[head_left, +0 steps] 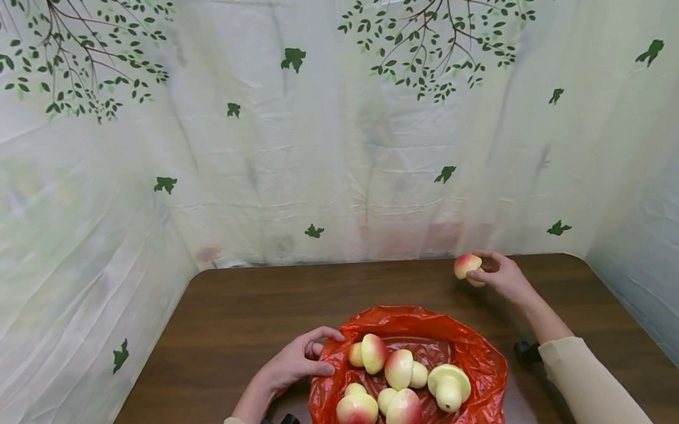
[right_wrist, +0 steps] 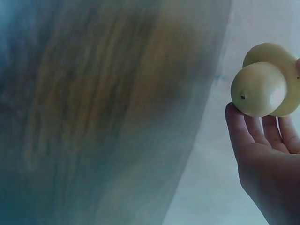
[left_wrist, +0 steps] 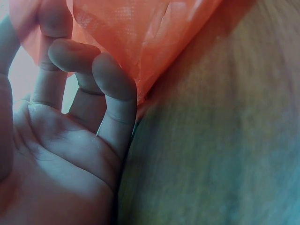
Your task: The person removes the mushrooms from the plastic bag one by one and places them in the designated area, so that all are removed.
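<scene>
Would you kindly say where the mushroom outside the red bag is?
In the head view, right of centre, the right hand holds the mushroom near the far edge of the table, beyond the bag.

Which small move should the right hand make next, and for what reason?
Probably the right hand should bring its mushroom over the red bag: five similar mushrooms lie inside, the bag is wide open, and the left hand holds it at the left side.
</scene>
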Demonstrator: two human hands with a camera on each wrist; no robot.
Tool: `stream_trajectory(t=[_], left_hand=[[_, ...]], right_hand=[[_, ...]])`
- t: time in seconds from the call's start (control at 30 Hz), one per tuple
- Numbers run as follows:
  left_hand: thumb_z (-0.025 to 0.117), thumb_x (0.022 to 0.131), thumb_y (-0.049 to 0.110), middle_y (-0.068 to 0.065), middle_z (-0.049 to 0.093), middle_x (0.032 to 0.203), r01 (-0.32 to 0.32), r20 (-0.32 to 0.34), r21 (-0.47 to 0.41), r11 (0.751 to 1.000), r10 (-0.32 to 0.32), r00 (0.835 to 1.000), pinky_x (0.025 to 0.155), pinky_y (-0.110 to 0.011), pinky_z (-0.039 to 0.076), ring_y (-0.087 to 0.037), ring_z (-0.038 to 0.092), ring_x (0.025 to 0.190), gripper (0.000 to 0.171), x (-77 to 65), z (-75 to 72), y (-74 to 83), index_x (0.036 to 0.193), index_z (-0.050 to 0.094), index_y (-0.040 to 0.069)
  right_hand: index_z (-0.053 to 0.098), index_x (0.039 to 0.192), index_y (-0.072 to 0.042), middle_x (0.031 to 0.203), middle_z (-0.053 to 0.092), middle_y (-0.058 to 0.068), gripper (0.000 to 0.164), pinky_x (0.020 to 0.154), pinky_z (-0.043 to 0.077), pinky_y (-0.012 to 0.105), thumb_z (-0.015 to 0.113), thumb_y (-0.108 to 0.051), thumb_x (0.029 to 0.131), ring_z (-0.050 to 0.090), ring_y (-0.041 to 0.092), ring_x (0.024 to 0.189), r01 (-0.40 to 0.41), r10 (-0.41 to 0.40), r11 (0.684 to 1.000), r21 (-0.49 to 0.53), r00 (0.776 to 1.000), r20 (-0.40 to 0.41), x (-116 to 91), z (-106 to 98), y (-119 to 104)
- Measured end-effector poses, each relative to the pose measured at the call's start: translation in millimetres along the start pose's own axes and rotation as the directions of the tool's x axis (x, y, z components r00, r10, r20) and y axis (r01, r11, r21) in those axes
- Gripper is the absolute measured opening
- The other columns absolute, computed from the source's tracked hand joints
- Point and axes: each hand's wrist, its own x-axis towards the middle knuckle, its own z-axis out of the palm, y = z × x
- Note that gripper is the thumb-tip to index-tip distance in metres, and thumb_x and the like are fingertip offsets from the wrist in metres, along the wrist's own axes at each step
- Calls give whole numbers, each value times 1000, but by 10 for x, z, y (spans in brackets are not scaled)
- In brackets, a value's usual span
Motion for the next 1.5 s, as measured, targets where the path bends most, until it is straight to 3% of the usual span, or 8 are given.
stream_trajectory(t=[0.3,0.6,0.87,1.1,1.5], left_hand=[[75,97,9,4,78,88,-6,3,1,1000,6,1000,72,-28,66,-7,77,77,55,18,-3,11,143,47,-4],[75,98,9,5,78,88,-10,9,-17,1000,10,1000,72,-28,66,-7,77,77,55,11,16,21,143,46,-5],[75,98,8,4,79,89,-15,12,-39,999,15,1000,74,-29,66,-8,78,80,54,-1,26,22,142,46,-5],[75,98,9,4,79,89,-10,1,-34,999,10,1000,75,-29,66,-8,77,79,54,-6,19,17,142,48,-4],[74,98,9,4,79,89,-18,9,-31,999,18,1000,74,-28,66,-7,77,78,53,-15,16,2,141,47,-6]], right_hand=[[44,156,5,147,58,33,73,87,52,18,73,-32,101,62,28,126,-45,45,999,-9,999,7,117,-11,39],[40,157,7,150,53,34,73,89,54,20,72,-28,102,59,37,131,-75,74,997,11,997,11,219,13,74],[34,161,6,155,47,35,75,104,53,41,69,-28,104,51,46,139,-77,77,997,-18,996,41,243,32,84],[35,160,8,153,48,36,76,94,53,29,70,-28,104,52,45,137,-71,72,997,-32,997,31,259,33,105],[29,162,8,156,45,37,81,91,52,25,70,-30,104,51,47,139,-75,76,997,-17,996,45,267,28,124]])
